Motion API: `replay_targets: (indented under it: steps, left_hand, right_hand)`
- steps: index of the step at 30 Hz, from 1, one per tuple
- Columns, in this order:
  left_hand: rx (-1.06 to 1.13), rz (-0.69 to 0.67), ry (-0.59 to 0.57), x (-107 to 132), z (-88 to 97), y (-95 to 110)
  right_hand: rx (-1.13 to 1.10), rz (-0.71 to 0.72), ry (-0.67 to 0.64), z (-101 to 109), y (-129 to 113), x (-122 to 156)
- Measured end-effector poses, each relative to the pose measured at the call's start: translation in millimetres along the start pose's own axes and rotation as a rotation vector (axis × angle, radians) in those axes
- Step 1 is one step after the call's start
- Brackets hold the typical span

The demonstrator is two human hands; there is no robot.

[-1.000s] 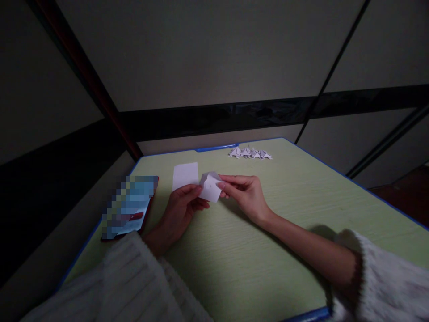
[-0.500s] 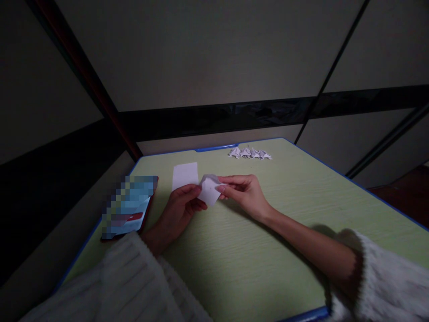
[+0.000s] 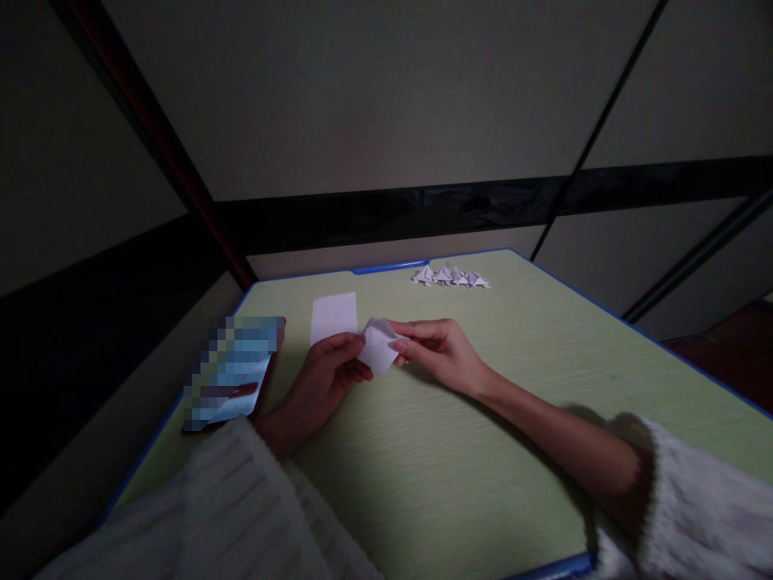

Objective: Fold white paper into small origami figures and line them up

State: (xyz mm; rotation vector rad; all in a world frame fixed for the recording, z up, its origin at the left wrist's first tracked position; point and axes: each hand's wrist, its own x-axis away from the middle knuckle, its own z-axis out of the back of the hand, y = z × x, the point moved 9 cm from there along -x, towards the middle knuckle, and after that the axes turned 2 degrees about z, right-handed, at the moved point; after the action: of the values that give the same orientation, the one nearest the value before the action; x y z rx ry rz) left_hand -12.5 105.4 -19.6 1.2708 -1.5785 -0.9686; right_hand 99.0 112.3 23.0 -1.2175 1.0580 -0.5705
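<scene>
A small folded piece of white paper is held up between my two hands over the table. My left hand pinches its left side between thumb and fingers. On the opposite side, my right hand grips the right corner with thumb and index finger. The paper looks diamond-shaped, with a raised flap along its top; its back layers are hidden. Just behind my left hand lies a stack of plain white paper, partly covered by that hand.
Several folded white paper figures sit in a row near the back edge. At the left edge lies a phone or tablet, its screen partly blurred. The pale green table has a blue rim and stands against cabinet panels.
The fingers of my right hand have shifted slightly at the paper's right corner, and the paper has tilted a little. Both hands stay in nearly the same place.
</scene>
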Motion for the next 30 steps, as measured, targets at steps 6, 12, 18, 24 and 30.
replay_targets:
  steps: [6,12,18,24,30]
  left_hand:
    - [0.031,0.000,-0.027,0.0,-0.1,-1.3]
    - [0.024,-0.008,-0.057,0.0,-3.7,-0.5]
    - [0.000,0.036,-0.067,1.7,-5.8,-2.0]
    - [-0.036,0.060,-0.136,4.4,-12.0,-4.4]
    - [-0.071,0.067,-0.140,4.9,-11.7,-6.5]
  right_hand:
    - [0.094,0.067,-0.037,-1.2,-3.6,0.8]
    - [0.052,0.043,-0.041,-3.7,-2.0,1.7]
    - [-0.152,-0.004,0.037,2.1,-3.2,0.7]
    - [-0.484,-0.092,0.012,-2.0,4.7,-2.0]
    - [-0.485,-0.299,-0.272,-29.5,16.1,6.8]
